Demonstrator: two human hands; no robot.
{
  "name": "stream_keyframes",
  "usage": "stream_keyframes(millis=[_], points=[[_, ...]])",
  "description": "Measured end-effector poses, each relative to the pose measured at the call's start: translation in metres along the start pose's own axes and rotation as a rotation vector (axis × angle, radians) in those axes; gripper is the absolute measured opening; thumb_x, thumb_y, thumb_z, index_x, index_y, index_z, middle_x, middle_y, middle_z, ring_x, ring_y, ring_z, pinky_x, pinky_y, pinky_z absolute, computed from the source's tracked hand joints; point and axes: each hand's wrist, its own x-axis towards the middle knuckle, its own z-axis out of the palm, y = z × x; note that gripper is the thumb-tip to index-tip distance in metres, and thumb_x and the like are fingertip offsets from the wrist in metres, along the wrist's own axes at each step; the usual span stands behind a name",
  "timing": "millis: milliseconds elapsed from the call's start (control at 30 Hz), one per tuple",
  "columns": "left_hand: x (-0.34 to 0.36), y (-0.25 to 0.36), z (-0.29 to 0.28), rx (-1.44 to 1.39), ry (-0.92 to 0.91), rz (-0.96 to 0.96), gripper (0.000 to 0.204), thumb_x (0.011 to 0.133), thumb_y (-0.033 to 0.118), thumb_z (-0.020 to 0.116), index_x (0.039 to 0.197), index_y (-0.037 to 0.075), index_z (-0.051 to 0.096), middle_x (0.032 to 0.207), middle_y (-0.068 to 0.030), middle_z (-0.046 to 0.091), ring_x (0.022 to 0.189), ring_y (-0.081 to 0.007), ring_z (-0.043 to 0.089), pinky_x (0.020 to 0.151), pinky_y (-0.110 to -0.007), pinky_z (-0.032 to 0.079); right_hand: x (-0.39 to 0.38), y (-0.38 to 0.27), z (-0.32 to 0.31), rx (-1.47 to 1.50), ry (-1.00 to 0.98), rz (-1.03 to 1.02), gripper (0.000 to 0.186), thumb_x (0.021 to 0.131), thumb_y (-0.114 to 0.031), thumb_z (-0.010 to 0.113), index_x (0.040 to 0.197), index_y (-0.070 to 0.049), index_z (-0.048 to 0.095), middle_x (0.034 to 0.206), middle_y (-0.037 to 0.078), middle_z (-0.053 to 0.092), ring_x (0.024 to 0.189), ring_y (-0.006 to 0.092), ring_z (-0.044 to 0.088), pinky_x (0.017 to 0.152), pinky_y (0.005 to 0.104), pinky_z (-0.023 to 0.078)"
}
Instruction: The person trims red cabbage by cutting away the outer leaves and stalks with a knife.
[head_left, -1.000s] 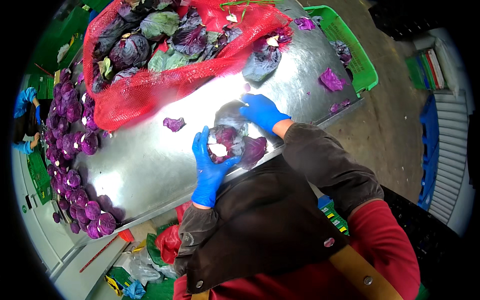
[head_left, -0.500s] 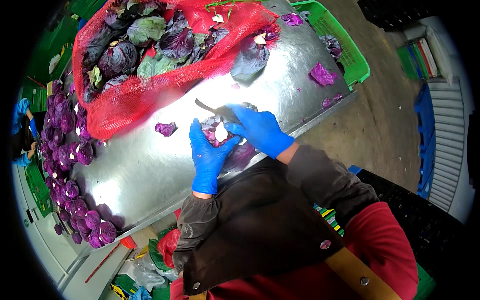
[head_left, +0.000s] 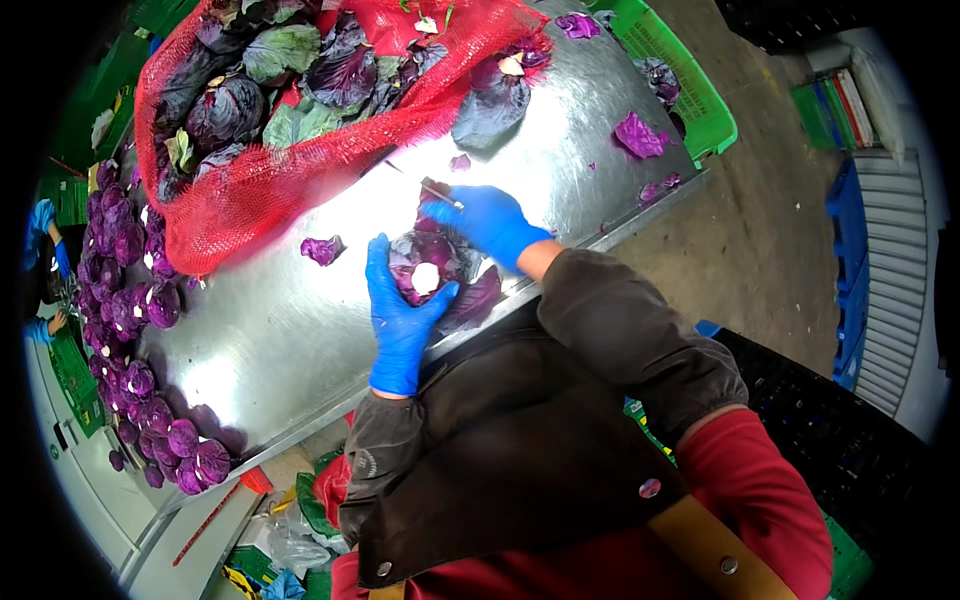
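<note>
My left hand (head_left: 404, 312), in a blue glove, grips a red cabbage (head_left: 445, 260) with a white cut stem at the table's near edge. Just above it my right hand (head_left: 478, 222), also gloved and blurred, is closed on a knife (head_left: 443, 196) whose thin blade points up-left. A dark purple leaf (head_left: 428, 216) is at the blade, partly hidden by my fingers; a loose leaf (head_left: 478, 300) lies beside the cabbage. A small purple scrap (head_left: 320, 250) lies to the left on the steel table (head_left: 250, 340).
A red mesh sack (head_left: 230, 225) of leafy cabbages covers the back. Trimmed cabbages (head_left: 183, 437) are piled left. A green crate (head_left: 705, 105) is beyond the right edge, blue crates (head_left: 848, 270) farther right. A co-worker's gloved hand (head_left: 62, 258) shows far left.
My right hand came down over the cabbage with the knife, then lifted up and left, where a leaf now shows. My left hand shifted slightly left, still on the cabbage.
</note>
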Motion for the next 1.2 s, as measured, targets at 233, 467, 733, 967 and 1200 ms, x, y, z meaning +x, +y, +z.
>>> stream_keyframes(millis=[233,467,733,967,1200], points=[[-0.005,-0.006,-0.015,-0.239,-0.081,0.041,0.111,0.06,0.007,0.089,0.151,0.005,0.026,0.145,-0.0127,0.038,0.132,-0.026,0.042,0.113,-0.037,0.036,0.011,0.011,-0.011,0.019,0.154,0.199,0.044,0.088,-0.039,0.062,0.114,-0.003,0.064,0.092,0.021,0.069,0.09,0.0401,0.066,0.079,0.0476,0.052],[0.009,0.001,-0.001,-0.095,0.114,-0.026,0.104,0.066,0.016,0.088,0.149,0.001,0.027,0.152,-0.0191,0.031,0.142,-0.0311,0.03,0.117,-0.041,0.027,-0.021,-0.009,-0.008,0.082,0.066,-0.127,0.051,0.085,-0.049,0.066,0.115,-0.009,0.064,0.09,0.018,0.07,0.085,0.0371,0.068,0.076,0.0456,0.052],[0.029,0.021,0.025,0.135,0.092,-0.019,0.109,0.065,0.035,0.09,0.146,-0.005,0.028,0.142,-0.0249,0.04,0.13,-0.039,0.042,0.108,-0.045,0.037,-0.019,0.042,-0.028,-0.21,0.174,0.065,0.044,0.092,-0.043,0.057,0.116,-0.005,0.057,0.08,0.019,0.068,0.075,0.0365,0.067,0.069,0.0459,0.053],[0.053,0.047,0.02,0.089,-0.022,-0.088,0.072,0.071,0.025,0.084,0.131,0.007,0.047,0.125,-0.0174,0.051,0.115,-0.0353,0.052,0.094,-0.045,0.046,-0.059,-0.034,-0.032,-0.413,0.007,-0.023,0.069,0.096,-0.049,0.049,0.149,-0.008,0.033,0.079,0.016,0.067,0.061,0.0339,0.065,0.054,0.0459,0.05],[0.045,0.036,0.035,0.375,0.039,-0.012,0.094,0.068,0.026,0.086,0.142,0.0,0.032,0.135,-0.0231,0.044,0.118,-0.0402,0.048,0.096,-0.048,0.043,-0.03,-0.006,-0.017,-0.175,0.169,-0.205,0.038,0.096,-0.04,0.052,0.103,-0.004,0.061,0.081,0.015,0.068,0.076,0.0331,0.069,0.066,0.0433,0.053]])
